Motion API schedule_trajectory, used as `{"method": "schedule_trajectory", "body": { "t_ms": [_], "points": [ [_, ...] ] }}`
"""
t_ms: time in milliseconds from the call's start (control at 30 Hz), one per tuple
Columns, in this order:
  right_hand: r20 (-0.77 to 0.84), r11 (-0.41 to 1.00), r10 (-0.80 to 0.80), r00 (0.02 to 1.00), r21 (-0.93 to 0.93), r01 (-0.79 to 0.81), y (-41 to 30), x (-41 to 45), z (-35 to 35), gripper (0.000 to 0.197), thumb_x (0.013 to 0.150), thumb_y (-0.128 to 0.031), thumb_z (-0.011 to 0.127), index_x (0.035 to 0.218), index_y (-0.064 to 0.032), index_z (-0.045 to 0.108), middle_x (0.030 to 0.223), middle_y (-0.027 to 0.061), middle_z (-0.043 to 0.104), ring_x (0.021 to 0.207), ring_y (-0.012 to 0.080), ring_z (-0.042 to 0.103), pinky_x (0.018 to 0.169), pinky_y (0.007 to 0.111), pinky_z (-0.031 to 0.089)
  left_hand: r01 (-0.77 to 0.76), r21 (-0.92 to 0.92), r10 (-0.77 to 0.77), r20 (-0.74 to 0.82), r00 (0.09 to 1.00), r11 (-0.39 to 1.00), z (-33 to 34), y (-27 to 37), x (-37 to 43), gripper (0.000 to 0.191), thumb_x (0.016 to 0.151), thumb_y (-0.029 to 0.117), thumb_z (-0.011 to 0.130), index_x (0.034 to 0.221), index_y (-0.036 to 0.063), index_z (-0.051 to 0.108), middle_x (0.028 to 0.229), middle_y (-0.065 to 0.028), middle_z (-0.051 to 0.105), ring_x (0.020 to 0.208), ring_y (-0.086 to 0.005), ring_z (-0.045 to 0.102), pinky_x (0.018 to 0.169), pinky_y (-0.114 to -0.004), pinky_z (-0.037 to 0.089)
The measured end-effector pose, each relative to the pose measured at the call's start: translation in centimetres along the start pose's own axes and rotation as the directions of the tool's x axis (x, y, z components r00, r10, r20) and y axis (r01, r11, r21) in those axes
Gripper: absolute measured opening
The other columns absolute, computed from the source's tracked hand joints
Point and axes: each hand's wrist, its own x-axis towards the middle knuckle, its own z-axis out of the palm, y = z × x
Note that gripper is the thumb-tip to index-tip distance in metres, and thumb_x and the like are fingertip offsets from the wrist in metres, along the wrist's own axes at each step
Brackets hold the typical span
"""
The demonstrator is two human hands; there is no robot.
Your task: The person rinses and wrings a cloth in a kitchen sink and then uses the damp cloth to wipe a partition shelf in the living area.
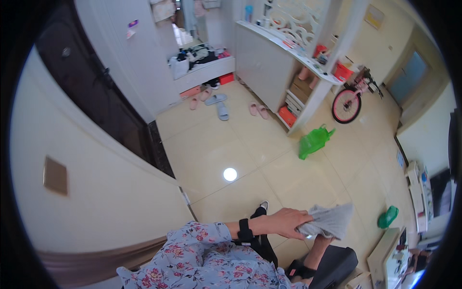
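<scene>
A light grey cloth (334,220) is bunched up in front of me, right of the middle of the head view. My left hand (288,223) reaches across from the left and grips its near left edge, thumb below and fingers on top. From underneath, my right hand (322,242) supports the same cloth, which drapes over it and hides most of its fingers. Both forearms wear a black strap, one wristband (245,230) being plainly visible on the left. Below the hands, a dark padded seat (334,267) stands close by my right forearm.
A green plastic bag (314,141) lies on the tiled floor (216,151), with a darker green bag (388,216) farther right. Grey slippers (222,111) and pink slippers (258,110) lie near the white cabinet (265,68). Beyond stands a pink bicycle (347,105). A dark door (97,86) is at left.
</scene>
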Motion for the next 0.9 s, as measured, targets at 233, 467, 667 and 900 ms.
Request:
{"method": "schedule_trajectory", "body": {
  "t_ms": [233,467,667,900],
  "points": [
    [-0.002,0.995,-0.043,0.999,-0.09,0.043,4.9,12.5,0.5,0.057,0.088,-0.031,0.056,0.134,-0.0019,0.037,0.133,0.0142,0.044,0.12,0.0297,0.045,0.101,0.047,0.037,0.132,0.129,-0.128,-0.043,0.991,0.983,-7.6,-4.5,8.0,0.052,0.076,0.042,0.066,0.113,0.0062,0.057,0.104,-0.0108,0.056,0.09,-0.0292,0.059,0.077,-0.038,0.048],
    [0.177,0.956,0.092,0.98,-0.292,-0.036,12.4,23.0,4.2,0.058,0.086,-0.028,0.06,0.134,-0.0023,0.038,0.132,0.0138,0.045,0.122,0.0284,0.043,0.103,0.043,0.034,0.304,0.041,-0.298,-0.116,0.948,0.952,-15.2,-8.8,11.2,0.052,0.076,0.046,0.065,0.112,0.0088,0.059,0.099,-0.0121,0.057,0.083,-0.0288,0.061,0.073,-0.037,0.049],
    [0.314,0.907,0.166,0.935,-0.422,-0.02,17.2,28.7,11.6,0.061,0.082,-0.024,0.065,0.133,-0.0027,0.038,0.132,0.0136,0.046,0.125,0.0261,0.039,0.106,0.038,0.029,0.422,-0.092,-0.432,-0.198,0.88,0.902,-21.7,-13.5,10.3,0.048,0.078,0.037,0.069,0.114,0.0063,0.06,0.1,-0.0111,0.058,0.078,-0.0226,0.061,0.07,-0.031,0.05],
    [0.387,0.932,0.187,0.903,-0.359,-0.039,20.1,35.6,20.3,0.062,0.081,-0.024,0.067,0.133,-0.0027,0.04,0.133,0.0132,0.045,0.126,0.0264,0.039,0.109,0.04,0.022,0.317,-0.32,-0.442,-0.481,0.757,0.893,-29.8,-21.0,9.3,0.041,0.077,0.022,0.072,0.114,0.0091,0.06,0.097,-0.0062,0.063,0.079,-0.0159,0.06,0.071,-0.028,0.048]
  ]
}}
